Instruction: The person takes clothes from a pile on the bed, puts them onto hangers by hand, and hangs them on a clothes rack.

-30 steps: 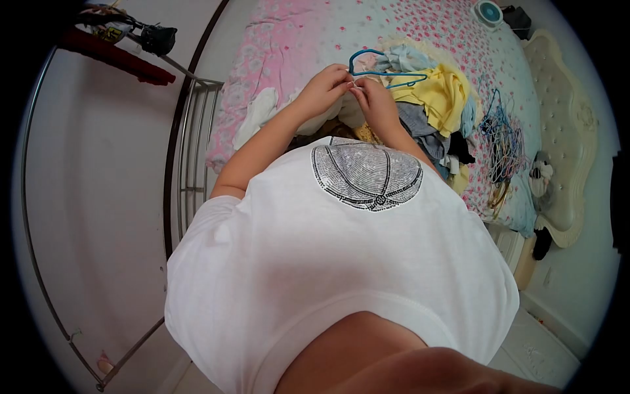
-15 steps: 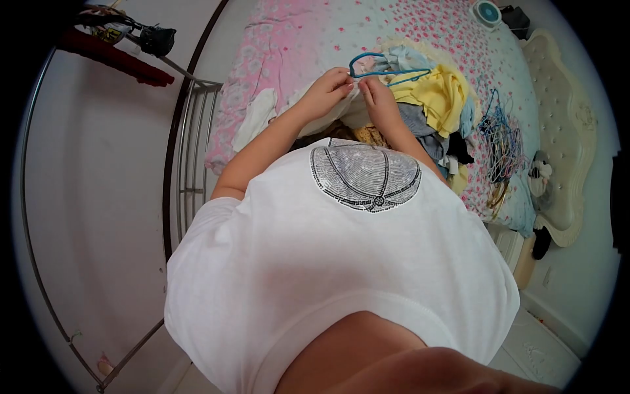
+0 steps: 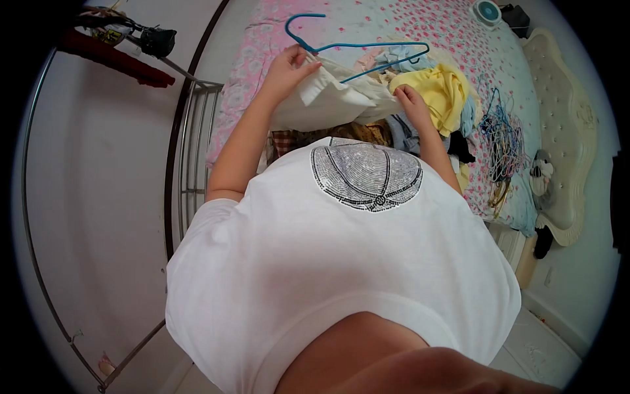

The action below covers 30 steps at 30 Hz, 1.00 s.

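Observation:
A white garment (image 3: 321,108) is stretched between my two hands above the bed. My left hand (image 3: 287,75) is closed on its edge, just below the hook of a blue clothes hanger (image 3: 374,45). One end of the hanger is inside the garment; the other arm sticks out to the right, uncovered. My right hand (image 3: 413,104) pinches the garment's right side, next to a yellow cloth (image 3: 436,92) on the clothes pile. Whether my left fingers also grip the hanger cannot be made out.
The bed has a pink floral sheet (image 3: 354,23). Piled clothes, some light blue (image 3: 401,59), lie beyond my hands. Tangled hangers (image 3: 504,144) lie to the right, near the padded headboard (image 3: 564,118). On the left stands a metal rack (image 3: 197,144) with a dark red cloth (image 3: 118,59).
My hands have moved apart, the left one to the left and up, the right one to the right. The white garment is spread out between them, and the hanger has shifted left and up.

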Each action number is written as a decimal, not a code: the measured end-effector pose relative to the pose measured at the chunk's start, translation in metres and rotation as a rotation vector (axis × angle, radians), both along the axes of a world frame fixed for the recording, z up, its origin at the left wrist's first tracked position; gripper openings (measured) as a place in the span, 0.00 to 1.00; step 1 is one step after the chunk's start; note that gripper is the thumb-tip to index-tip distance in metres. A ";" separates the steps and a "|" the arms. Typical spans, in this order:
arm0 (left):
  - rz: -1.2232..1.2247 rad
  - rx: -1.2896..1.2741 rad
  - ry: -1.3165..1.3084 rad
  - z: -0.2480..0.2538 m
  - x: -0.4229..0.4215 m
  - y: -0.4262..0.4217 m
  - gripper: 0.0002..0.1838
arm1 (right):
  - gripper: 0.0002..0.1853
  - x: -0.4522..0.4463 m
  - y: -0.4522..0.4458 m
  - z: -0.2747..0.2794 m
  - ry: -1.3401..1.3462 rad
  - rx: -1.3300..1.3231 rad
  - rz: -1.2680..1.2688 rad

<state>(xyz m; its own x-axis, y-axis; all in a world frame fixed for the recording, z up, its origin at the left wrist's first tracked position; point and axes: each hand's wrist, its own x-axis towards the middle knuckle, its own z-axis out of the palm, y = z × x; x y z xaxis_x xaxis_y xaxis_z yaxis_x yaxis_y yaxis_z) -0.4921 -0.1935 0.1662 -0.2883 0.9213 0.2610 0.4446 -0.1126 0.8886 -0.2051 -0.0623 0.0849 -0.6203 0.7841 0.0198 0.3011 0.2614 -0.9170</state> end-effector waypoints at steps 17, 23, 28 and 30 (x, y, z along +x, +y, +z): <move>-0.186 0.180 -0.133 0.030 0.012 0.005 0.11 | 0.27 -0.043 0.003 -0.059 -0.276 0.171 0.337; -0.237 0.174 -0.135 0.032 0.008 0.002 0.09 | 0.18 -0.073 0.010 -0.067 -0.300 0.077 0.206; -0.226 0.146 0.035 0.024 -0.015 -0.005 0.09 | 0.15 -0.052 0.026 -0.046 -0.084 0.247 -0.121; -0.228 0.110 0.064 0.016 -0.025 -0.009 0.09 | 0.16 -0.040 0.036 -0.032 -0.162 0.235 -0.121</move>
<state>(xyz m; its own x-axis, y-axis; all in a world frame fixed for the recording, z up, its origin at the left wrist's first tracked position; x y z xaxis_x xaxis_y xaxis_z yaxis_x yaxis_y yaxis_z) -0.5168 -0.2029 0.1821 -0.0566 0.9256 0.3743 0.4514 -0.3107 0.8365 -0.2450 -0.0268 0.0533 -0.5329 0.8379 0.1177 0.4798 0.4139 -0.7736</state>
